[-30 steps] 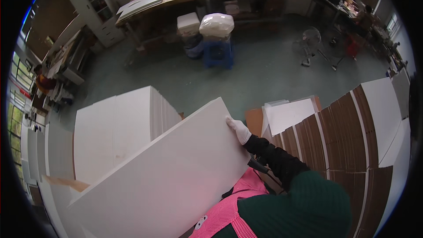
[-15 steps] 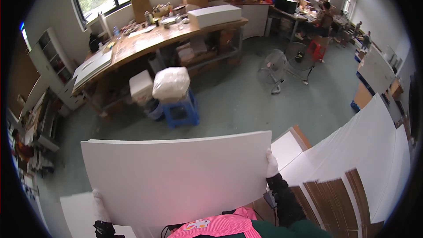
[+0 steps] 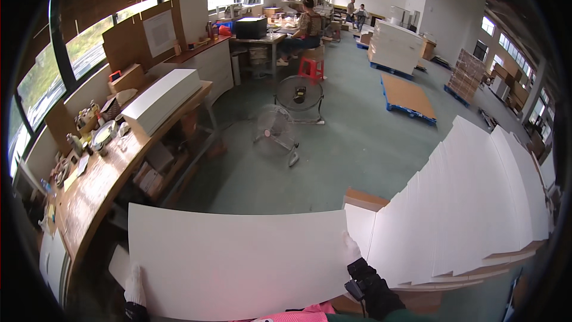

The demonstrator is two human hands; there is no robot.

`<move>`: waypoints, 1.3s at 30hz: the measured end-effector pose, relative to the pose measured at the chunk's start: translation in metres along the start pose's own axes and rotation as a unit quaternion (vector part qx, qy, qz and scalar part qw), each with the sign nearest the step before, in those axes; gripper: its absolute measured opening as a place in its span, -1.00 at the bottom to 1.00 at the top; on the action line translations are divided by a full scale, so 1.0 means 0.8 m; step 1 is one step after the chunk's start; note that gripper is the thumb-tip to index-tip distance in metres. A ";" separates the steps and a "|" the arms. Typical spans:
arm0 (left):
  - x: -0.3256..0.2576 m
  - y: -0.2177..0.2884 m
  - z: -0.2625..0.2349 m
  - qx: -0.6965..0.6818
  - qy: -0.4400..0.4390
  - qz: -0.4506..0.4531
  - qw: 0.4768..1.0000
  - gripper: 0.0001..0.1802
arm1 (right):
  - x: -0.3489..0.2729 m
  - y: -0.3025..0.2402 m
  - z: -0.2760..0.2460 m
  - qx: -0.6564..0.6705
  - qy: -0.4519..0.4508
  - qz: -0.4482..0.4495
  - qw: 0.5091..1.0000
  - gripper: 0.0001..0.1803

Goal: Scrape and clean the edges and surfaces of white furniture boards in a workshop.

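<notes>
A large, flat white panel (image 3: pixel 238 256) is held in front of me, its broad face toward me. At its left edge is my left hand (image 3: pixel 134 286), in a white glove and closed on the edge. My right hand (image 3: pixel 352 247), also gloved in white, grips the opposite edge. Fingers behind the panel are hidden. Close to the right hand, a long fanned row of white panels (image 3: pixel 447 203) curves away to the right. A brown cardboard piece (image 3: pixel 366 199) shows at the row's near left end.
At left runs a wooden workbench (image 3: pixel 89 214) bearing a long white box (image 3: pixel 164 101) and small containers. Two floor fans, one pale (image 3: pixel 275 134) and one dark (image 3: pixel 298 92), stand ahead. Farther off are a red stool (image 3: pixel 311 69), a seated person (image 3: pixel 308 24) and a blue pallet with cardboard (image 3: pixel 408 96).
My view has swung to the right, and the panel has turned with me, still between both hands. The row of white panels now shows more fully; the blue stool has left the view.
</notes>
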State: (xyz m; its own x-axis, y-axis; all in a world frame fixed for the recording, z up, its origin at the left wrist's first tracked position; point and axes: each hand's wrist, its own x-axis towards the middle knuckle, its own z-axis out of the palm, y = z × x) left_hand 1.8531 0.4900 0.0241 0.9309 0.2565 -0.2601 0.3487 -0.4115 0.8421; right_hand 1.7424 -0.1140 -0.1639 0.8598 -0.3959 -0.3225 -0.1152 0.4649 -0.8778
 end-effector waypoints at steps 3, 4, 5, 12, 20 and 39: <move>0.126 0.030 0.015 0.059 0.006 0.043 0.997 -0.20 | 0.078 0.007 0.033 0.020 0.061 -0.023 0.998 -0.34; 0.162 0.051 0.025 0.069 -0.016 0.048 0.996 -0.21 | 0.111 0.006 0.041 -0.020 0.061 -0.054 0.996 -0.34; 0.196 0.070 0.035 0.079 -0.037 0.053 0.995 -0.21 | 0.144 0.007 0.051 -0.062 0.060 -0.084 0.993 -0.35; 0.394 0.135 0.063 0.046 0.028 0.047 0.997 -0.17 | 0.434 -0.021 0.152 -0.129 0.004 -0.123 0.984 -0.44; 0.601 0.044 0.066 -0.125 0.100 -0.077 0.984 -0.03 | 0.672 -0.154 0.399 -0.124 -0.080 -0.051 0.988 -0.36; 1.029 0.198 -0.067 -0.443 0.159 -0.098 0.877 -0.25 | 1.191 -0.246 1.089 -0.214 -0.356 0.025 0.909 -0.56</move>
State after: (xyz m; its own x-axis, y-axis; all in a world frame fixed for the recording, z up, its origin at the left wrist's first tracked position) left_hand 2.6689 0.6827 -0.0313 0.7368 0.5345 -0.4141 0.1461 0.4721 0.8694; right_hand 3.0176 0.1073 0.0105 0.9347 0.3015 -0.1885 -0.2149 0.0567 -0.9750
